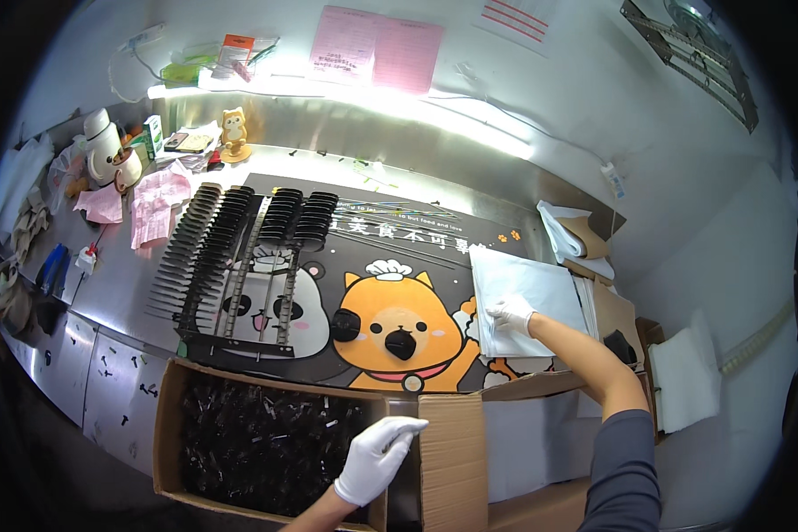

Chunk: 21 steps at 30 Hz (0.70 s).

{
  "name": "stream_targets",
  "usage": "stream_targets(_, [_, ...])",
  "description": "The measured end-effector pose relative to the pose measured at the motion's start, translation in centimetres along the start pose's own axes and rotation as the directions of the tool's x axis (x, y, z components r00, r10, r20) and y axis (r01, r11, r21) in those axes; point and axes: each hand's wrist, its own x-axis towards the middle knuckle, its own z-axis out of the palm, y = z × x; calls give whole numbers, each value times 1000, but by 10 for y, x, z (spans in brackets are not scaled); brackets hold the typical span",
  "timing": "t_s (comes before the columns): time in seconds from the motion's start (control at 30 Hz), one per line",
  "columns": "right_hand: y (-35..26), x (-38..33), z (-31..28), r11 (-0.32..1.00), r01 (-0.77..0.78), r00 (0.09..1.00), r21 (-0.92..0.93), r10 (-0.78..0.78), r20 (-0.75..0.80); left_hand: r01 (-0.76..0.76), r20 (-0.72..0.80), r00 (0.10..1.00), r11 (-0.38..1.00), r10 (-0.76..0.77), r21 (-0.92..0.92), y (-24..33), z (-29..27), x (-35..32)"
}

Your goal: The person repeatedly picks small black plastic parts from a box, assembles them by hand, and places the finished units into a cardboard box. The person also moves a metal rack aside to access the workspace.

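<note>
My left hand [379, 459], in a white glove, hovers over the right edge of a cardboard box [170, 426] full of small glossy black parts [266, 443]. Its thumb and fingers are pressed together, and anything between them is too small to make out. My right hand [511, 313], also gloved, rests on a stack of thin white sheets [528, 279] at the mat's right side. Its fingers are bent and closed on the top sheet. Two rounded black pieces, one left [347, 324] and one right [401, 345], lie on the printed mat [363, 284] between my hands.
A rack [239, 341] carries rows of black oval pieces [315, 217]. Thin rods [399, 235] lie behind. A second open carton [452, 461] stands at the front right. Pink papers [160, 199], a white flask [102, 142] and a cat figurine [234, 133] occupy the back left.
</note>
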Motion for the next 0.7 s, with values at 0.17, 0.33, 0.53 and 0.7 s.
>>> stream_targets(0.17, [-2,-7,-12,992,-57,985,114,37,170,-237,242,955,932,172,272,-21,13,84])
stream_targets(0.33, [-8,-9,-9,997,-38,986,72,26,166,-114,385,920,891,-72,439,-60,59,163])
stream_targets(0.53, [6,4,-14,995,-23,981,94,5,196,-292,346,926,864,150,409,-113,105,198])
stream_targets(0.7, [-4,-1,-12,996,-35,977,81,17,213,-310,444,893,811,70,496,-125,99,200])
